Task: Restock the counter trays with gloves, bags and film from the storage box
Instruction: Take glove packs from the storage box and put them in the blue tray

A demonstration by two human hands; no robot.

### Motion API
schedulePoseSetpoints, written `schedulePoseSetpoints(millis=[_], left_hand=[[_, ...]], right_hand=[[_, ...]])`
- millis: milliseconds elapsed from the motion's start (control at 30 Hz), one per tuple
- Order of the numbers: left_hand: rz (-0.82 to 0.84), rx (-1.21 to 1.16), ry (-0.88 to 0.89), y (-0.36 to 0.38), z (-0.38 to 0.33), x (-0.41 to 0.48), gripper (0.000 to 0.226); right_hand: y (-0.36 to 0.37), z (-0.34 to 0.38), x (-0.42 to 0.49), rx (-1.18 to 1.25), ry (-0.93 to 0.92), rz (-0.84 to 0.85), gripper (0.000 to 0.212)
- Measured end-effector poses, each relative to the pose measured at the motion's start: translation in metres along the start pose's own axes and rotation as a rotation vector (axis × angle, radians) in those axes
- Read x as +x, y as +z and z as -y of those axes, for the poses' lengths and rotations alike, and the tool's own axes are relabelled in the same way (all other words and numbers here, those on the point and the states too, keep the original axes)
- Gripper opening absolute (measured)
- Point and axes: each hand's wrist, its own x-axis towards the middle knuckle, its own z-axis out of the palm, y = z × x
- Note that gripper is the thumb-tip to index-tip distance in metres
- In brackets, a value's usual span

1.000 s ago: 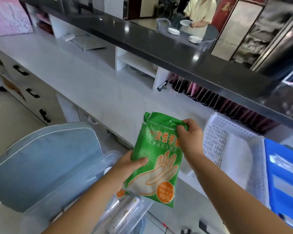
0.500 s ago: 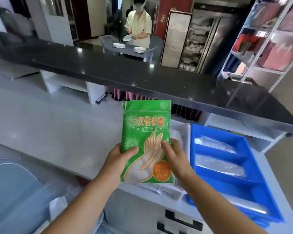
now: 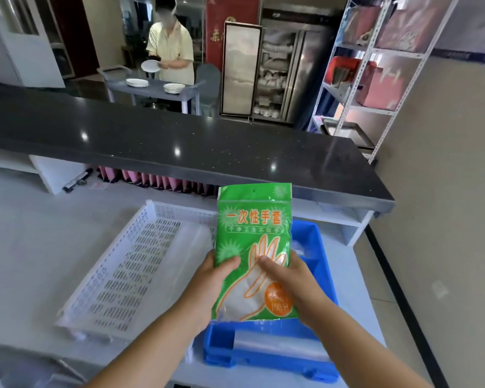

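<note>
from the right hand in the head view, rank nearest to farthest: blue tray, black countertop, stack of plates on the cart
From the right hand:
1. blue tray, directly beneath it
2. black countertop, raised ledge ahead
3. stack of plates, on the cart beyond the counter

A pale grey counter (image 3: 39,261) is carrying a white perforated tray (image 3: 129,264), which is sitting under the front edge of the black raised ledge (image 3: 179,141), and a blue divided tray (image 3: 266,357), which is lying just to the right of the white tray.
</note>
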Motion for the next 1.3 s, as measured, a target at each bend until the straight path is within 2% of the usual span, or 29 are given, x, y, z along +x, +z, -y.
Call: schedulePoseSetpoints(millis=[67,133,233,333,500,633,767,833,967,1000,1100,1200,1300], left_hand=[[0.050,0.071,-0.035,0.011,0.003,0.012,0.026],[0.107,0.205,-0.052,0.020,0.003,0.028,0.039],[0.108,0.508,-0.004,0.028,0.002,0.065,0.055],[0.077,0.864,0.160,0.026,0.006,0.118,0.033],[0.364,1.466,0.351,0.028,0.024,0.196,0.039],[0.512,1.788,0.237,0.037,0.031,0.232,0.051],[0.538,1.784,0.083,0.043,0.038,0.243,0.062],[0.488,1.734,0.055,0.046,0.042,0.244,0.055],[0.480,1.671,0.023,0.044,0.045,0.242,0.023],[0.492,1.674,0.013,0.044,0.043,0.241,0.020],[0.526,1.681,0.022,0.043,0.038,0.237,0.032],[0.408,1.624,0.180,0.040,0.028,0.226,0.028],[0.250,1.655,0.575,0.034,0.014,0.201,0.020]], right_hand=[[-0.017,0.001,0.007,-0.022,-0.016,-0.039,0.028],[-0.033,0.002,0.012,-0.033,-0.028,-0.105,0.027],[-0.061,0.001,0.017,-0.154,-0.048,-0.290,0.028],[-0.087,0.000,0.022,-0.289,-0.049,-0.420,0.029],[-0.114,-0.004,0.026,-0.329,-0.004,-0.529,0.025],[-0.123,-0.005,0.028,-0.336,0.012,-0.614,0.025],[-0.125,-0.003,0.029,-0.320,0.044,-0.629,0.025],[-0.124,0.000,0.030,-0.324,0.059,-0.614,0.027],[-0.122,0.006,0.034,-0.328,0.062,-0.558,0.028],[-0.122,0.007,0.035,-0.329,0.058,-0.545,0.028],[-0.123,0.012,0.039,-0.361,0.049,-0.501,0.028],[-0.127,0.022,0.048,-0.488,-0.016,-0.463,0.028],[-0.131,0.043,0.059,-0.717,-0.140,-0.427,0.028]])
